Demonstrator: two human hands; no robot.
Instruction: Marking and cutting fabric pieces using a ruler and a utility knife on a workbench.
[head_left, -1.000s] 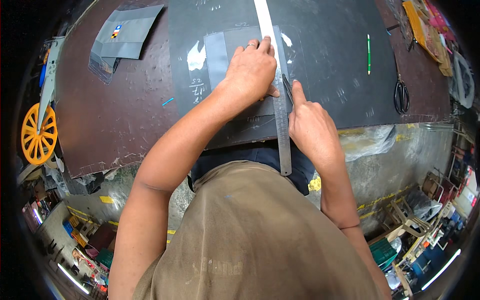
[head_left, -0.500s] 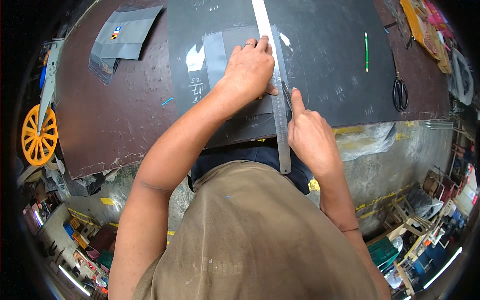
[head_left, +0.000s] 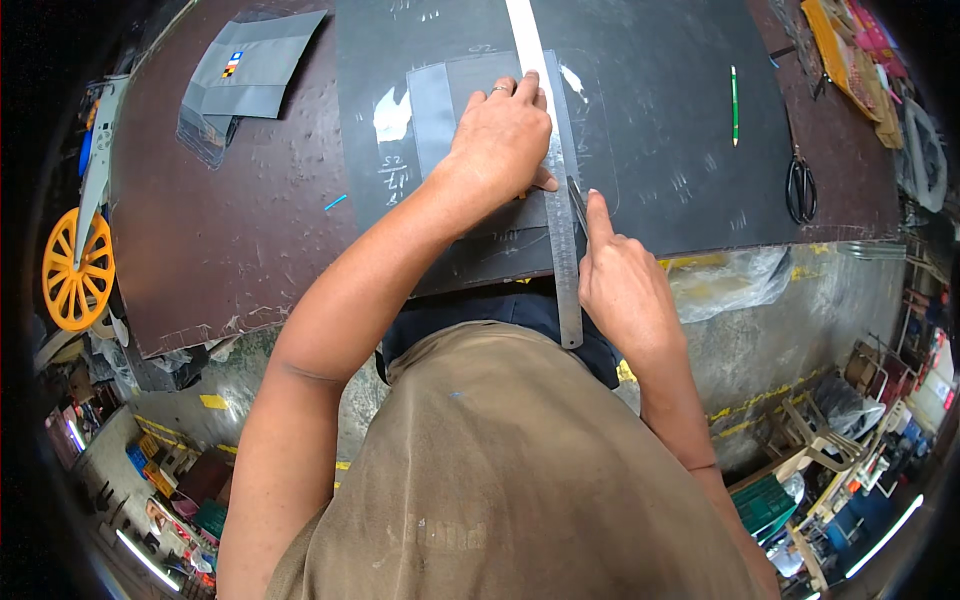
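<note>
My left hand point(head_left: 503, 135) presses flat on a long steel ruler point(head_left: 561, 235) that lies lengthwise across a dark sheet of material point(head_left: 660, 130) on the workbench. A grey rectangular piece point(head_left: 432, 105) lies under the hand and the ruler. My right hand point(head_left: 620, 280) grips a small dark knife point(head_left: 577, 203), index finger stretched along it, with the blade against the ruler's right edge near the sheet's front edge.
A green pencil point(head_left: 734, 103) and black scissors point(head_left: 800, 187) lie to the right on the bench. Folded grey pieces point(head_left: 250, 75) sit at the back left. An orange wheel point(head_left: 75, 270) hangs off the left side. Clear plastic point(head_left: 725, 280) hangs below the bench's front edge.
My right hand with the knife has slid slightly toward me along the ruler's edge. The left hand stays pressed on the ruler.
</note>
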